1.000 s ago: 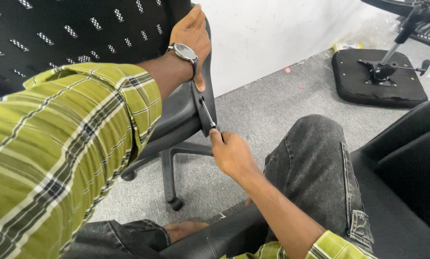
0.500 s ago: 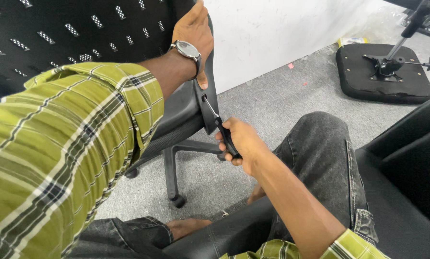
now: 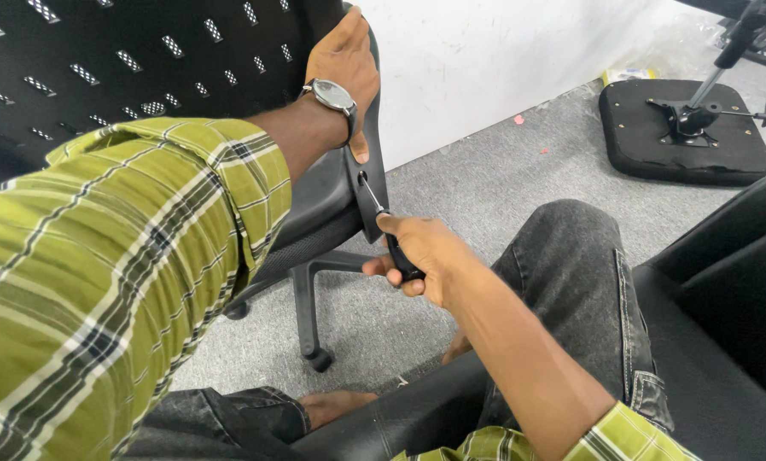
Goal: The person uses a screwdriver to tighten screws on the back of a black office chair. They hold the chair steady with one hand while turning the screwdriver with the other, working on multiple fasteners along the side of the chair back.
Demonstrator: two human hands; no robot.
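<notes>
Black mesh fills the top left of my view: it is the back of the office chair (image 3: 144, 60), the biggest thing here, standing on grey carpet. My left hand (image 3: 344, 64) is clamped over the edge of the chair back, thumb pointing down, holding it steady; a watch (image 3: 332, 96) sits on that wrist. My right hand (image 3: 421, 256) is closed tight around the black handle of the screwdriver (image 3: 383, 226). The thin metal tip now sits right on a small screw hole in the black side plate, just under my left thumb. A second ago the right hand was lower and the tool leaned along the plate edge; half a second ago it had slid further down, away from the hole. So the tool has come back up and lined up, and I think the screw is ready to be turned. Far off on the right, a loose seat base (image 3: 686, 128) lies upside down.
</notes>
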